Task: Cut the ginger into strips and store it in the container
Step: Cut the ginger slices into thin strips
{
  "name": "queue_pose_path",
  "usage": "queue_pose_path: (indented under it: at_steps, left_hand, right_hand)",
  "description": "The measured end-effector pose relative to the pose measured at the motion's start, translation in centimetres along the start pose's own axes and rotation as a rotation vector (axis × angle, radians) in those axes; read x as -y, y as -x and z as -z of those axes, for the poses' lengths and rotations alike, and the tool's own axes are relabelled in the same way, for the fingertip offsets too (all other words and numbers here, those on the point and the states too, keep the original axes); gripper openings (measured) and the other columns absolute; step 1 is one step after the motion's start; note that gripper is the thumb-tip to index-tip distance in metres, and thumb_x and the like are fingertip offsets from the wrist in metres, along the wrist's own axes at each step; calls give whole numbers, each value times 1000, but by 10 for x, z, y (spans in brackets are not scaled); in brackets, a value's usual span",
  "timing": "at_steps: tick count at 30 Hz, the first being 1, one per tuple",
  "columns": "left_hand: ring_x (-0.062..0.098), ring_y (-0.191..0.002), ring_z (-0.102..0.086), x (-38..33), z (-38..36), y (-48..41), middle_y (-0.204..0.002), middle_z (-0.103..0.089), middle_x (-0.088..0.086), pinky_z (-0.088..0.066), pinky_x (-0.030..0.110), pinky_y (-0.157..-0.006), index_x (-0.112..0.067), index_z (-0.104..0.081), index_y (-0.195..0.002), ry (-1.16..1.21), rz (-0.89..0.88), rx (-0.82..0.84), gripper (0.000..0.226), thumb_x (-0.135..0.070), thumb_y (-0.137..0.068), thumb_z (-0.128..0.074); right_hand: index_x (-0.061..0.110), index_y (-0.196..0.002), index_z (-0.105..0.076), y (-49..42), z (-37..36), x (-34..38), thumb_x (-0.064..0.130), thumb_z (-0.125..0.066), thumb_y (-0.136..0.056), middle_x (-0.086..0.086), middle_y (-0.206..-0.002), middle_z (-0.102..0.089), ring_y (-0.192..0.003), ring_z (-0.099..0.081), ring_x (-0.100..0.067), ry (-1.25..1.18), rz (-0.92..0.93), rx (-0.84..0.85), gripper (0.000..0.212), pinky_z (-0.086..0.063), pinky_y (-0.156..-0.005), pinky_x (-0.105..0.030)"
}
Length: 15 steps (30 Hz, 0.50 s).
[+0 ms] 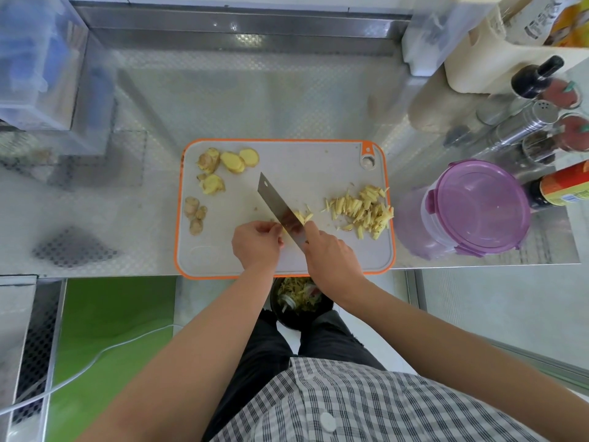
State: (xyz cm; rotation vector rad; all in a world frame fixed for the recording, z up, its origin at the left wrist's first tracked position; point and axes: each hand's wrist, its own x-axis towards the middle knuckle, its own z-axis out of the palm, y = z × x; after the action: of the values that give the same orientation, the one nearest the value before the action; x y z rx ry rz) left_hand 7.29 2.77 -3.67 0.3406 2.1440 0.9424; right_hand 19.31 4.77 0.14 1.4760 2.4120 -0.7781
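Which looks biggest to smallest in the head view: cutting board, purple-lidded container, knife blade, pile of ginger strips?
1. cutting board
2. purple-lidded container
3. pile of ginger strips and knife blade: too alike to rank.

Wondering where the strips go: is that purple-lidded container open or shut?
Shut: purple lid sits flat over the container, covering its mouth. Its clips latched? Cannot tell.

Bright, even daylight washes the embossed stainless-steel worktop [223, 100], glaring off its far edge. Shadows are soft. Wide-angle distortion bends the edges; the clear plastic bin [35, 65] at the far-left corner looks blurred.
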Motion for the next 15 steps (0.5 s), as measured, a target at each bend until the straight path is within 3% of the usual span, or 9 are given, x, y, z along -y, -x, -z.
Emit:
queue_pose_path:
  at_steps: [10,15]
  left_hand:
    - [24,-64,-69,1,-1,-1,-57,-68,3,-55,40,-76,-27,-61,-54,-11,-35,-10,31,-14,-80,-70]
    - [26,-64,-69,3,-2,-3,-59,-69,4,-56,43,-74,-29,-60,-55,-30,-55,-11,31,-16,-81,-72]
  right_hand:
    - [17,-100,-29,-4,0,6,0,-39,-93,0,-77,-41,-68,-45,-26,4,-26,41,20,-34,-59,-35]
    - [13,-104,-34,-12,-4,7,10,-38,-99,-2,-80,-44,-69,-49,-28,-23,-34,25,7,-35,-59,-36]
